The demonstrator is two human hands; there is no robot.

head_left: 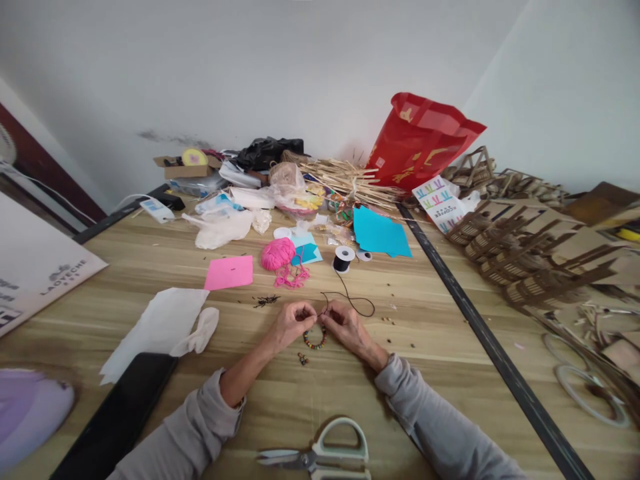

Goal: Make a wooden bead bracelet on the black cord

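My left hand and my right hand meet over the middle of the table, thumbs and fingers pinched together on a thin black cord. Below the fingertips hangs or lies a bracelet of small multicoloured beads, curved in a ring; whether it touches the table I cannot tell. The cord loops out to the right and runs back to a black cord spool. A few loose beads lie just below the bracelet. Scissors with pale handles rest at the near edge.
Short black cord pieces lie left of my hands, near a pink sheet and pink yarn. A blue sheet is beyond the spool. Small baskets crowd the right side. A black phone-like slab lies near left.
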